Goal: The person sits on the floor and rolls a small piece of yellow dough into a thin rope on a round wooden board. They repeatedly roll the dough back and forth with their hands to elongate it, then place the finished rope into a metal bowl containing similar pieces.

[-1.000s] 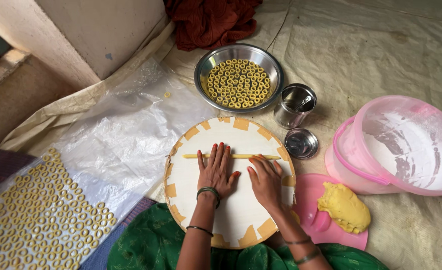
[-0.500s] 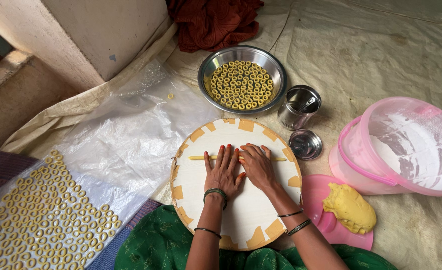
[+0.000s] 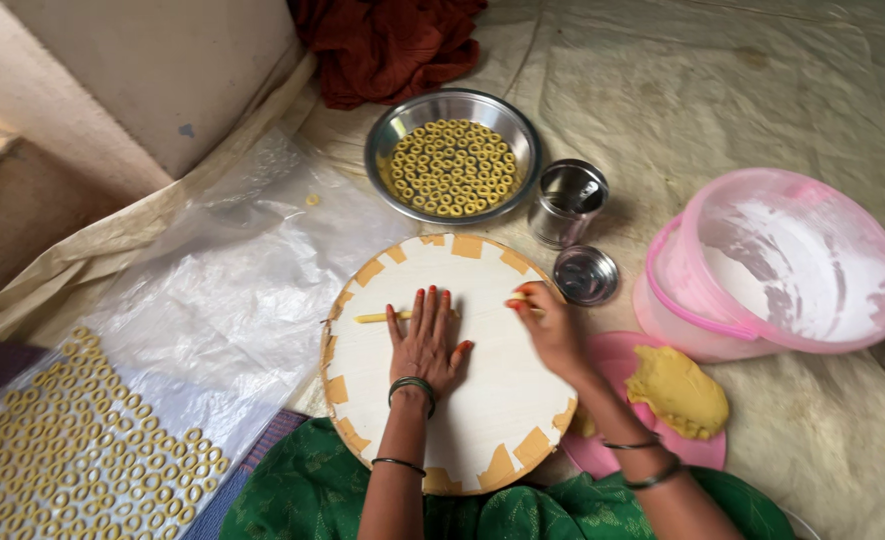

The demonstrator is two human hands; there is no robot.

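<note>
The left hand (image 3: 424,342) lies flat and open, palm down, fingers together on a thin yellow dough rope (image 3: 382,317) that stretches across the upper half of the round white board (image 3: 482,390); the rope's left end pokes out beyond the fingers. The right hand (image 3: 547,325) is loosely curled at the rope's other end near the board's right rim, fingertips pinched toward the dough — whether it actually grips the strand I cannot tell. To roll well, the judgement here is that pressure should stay light and even under the flat palm, working outward so the rope keeps one thickness and does not tear. Room is tighter on the right: a small steel lid (image 3: 585,274) and a steel cup (image 3: 567,203) sit just beside the board's edge, with the pink bucket (image 3: 777,265) beyond, and the dough lump (image 3: 677,390) on its pink plate (image 3: 612,455) near the right wrist. The steel bowl of rings (image 3: 452,155) sits just past the top rim. Leftward there is freer space — clear plastic sheet (image 3: 222,290), with rings drying (image 3: 72,450) at its lower end.
</note>
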